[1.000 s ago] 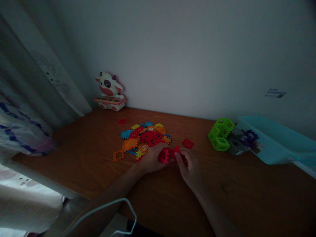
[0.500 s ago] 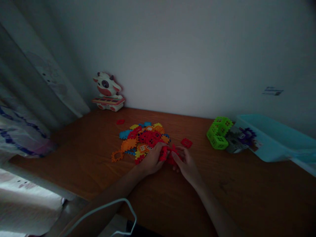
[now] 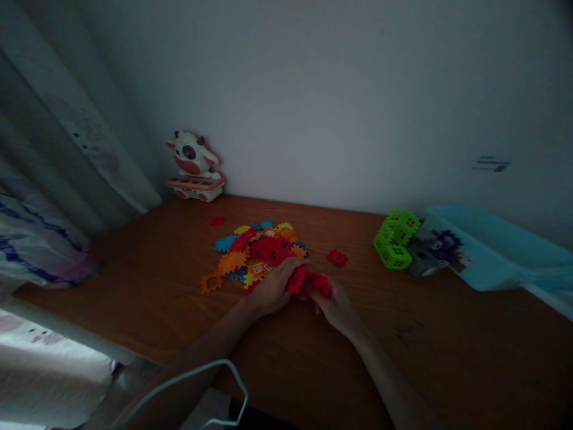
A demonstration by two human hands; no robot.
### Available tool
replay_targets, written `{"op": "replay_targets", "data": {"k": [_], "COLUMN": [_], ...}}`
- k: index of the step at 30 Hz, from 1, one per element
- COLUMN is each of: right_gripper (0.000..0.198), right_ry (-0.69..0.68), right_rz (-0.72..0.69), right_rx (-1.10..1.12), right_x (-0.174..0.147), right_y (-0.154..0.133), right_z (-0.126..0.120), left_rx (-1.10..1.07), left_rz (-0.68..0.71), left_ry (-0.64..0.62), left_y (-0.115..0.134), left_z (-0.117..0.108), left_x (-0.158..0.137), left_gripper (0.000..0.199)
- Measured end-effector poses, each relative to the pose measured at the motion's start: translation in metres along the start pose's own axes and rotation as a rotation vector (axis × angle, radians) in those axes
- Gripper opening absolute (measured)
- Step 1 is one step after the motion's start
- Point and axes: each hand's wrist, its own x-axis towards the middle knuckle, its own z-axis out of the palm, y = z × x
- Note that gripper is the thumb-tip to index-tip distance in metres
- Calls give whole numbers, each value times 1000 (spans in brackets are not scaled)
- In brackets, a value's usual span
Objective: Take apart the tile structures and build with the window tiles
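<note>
Several red interlocking toy tiles, joined into a small block [image 3: 296,280], are between my two hands just above the table. My left hand [image 3: 276,288] grips the block from the left, its fingers partly hidden. From the right, my right hand [image 3: 335,306] pinches the red pieces, with the thumb inside the open part. Behind my left hand lies a loose pile of toy tiles [image 3: 268,248] in red, orange, yellow and blue. A single red tile [image 3: 337,258] lies flat beyond my right hand.
On the right stand a green tile structure [image 3: 394,240], a grey one [image 3: 423,258] and a light blue bin [image 3: 483,263]. A cow toy with a keyboard [image 3: 193,167] sits at the back left. Another red tile [image 3: 217,221] lies near it. A pale cable [image 3: 230,365] loops below.
The red block has turned between my hands, and its open side now shows. My right hand has shifted its fingers, with the thumb lower on the pieces.
</note>
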Motion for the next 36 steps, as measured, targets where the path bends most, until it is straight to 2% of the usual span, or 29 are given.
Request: {"op": "replay_targets", "data": {"k": [3,10,13,16,20,22,25,27,30,33,36], "right_gripper": [26,24,25,30,34,35,40,39,32,24,23], "right_ry": [-45,1,6,-24,-72,-39,43,145,292,249,202], "right_rz": [4,4,18,13,-27,-19,3,-48,-283,-479,-551], "right_rx": [17,-13,-36,2,10,9,-15,-55,-124,-208,-263], "right_x": [0,0,1,0,-1,-1,0,1,1,-1,-1], "right_y": [-2,-4,-3,-3,-2,-1,1,1,-1,0,6], "right_z": [-5,-3,-4,-8,-13,-14,-12,-12,-11,-10,-7], "left_rx": [-30,-91,-104,-139,-327,-417,-393,-316,-202,-158,-160], "left_rz": [-41,-196,-248,-376,-568,-583,-571,-536,-455,-373,-305], "left_ry": [7,83,98,194,387,431,475,465,352,182,74], "left_y": [-1,-4,0,-1,-16,-24,-26,-21,-7,4,9], "left_z": [1,7,9,7,-5,-13,-19,-18,-12,-4,1], "left_x": [1,2,5,10,17,19,20,19,16,13,11], "left_gripper": [53,46,36,19,43,49,51,46,37,33,32]}}
